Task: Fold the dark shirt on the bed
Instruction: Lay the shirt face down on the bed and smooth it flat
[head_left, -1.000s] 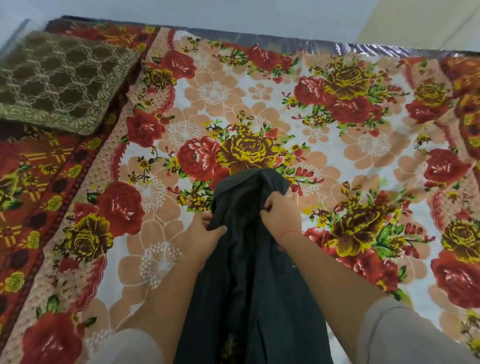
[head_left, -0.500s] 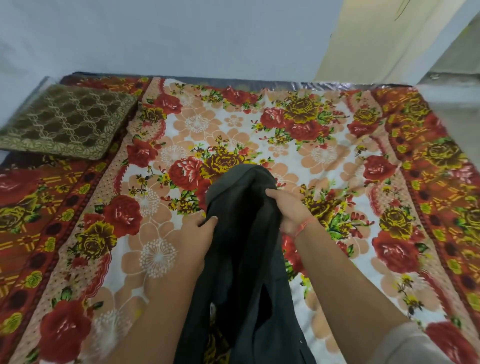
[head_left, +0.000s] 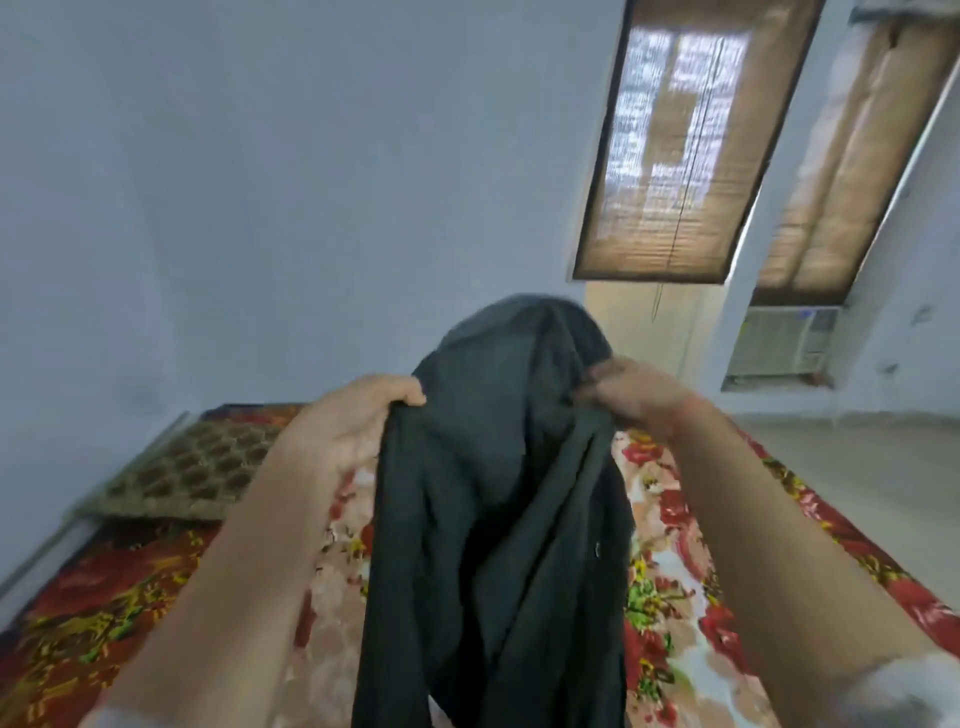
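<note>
While both hands grip it: dark shirt (head_left: 498, 493) aloft over bed (head_left: 691, 561).

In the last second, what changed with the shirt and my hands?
Both hands, left hand and right hand, lifted the dark shirt up off the floral bedspread; it now hangs between them. Both grips stayed on; the cushion hasn't moved.

The dark grey-green cloth shirt (head_left: 498, 493) hangs bunched and unfolded in long vertical creases (its top humped over in a rounded peak), raised above the flowered red bedspread (head_left: 691, 561), lower end out of view.
</note>
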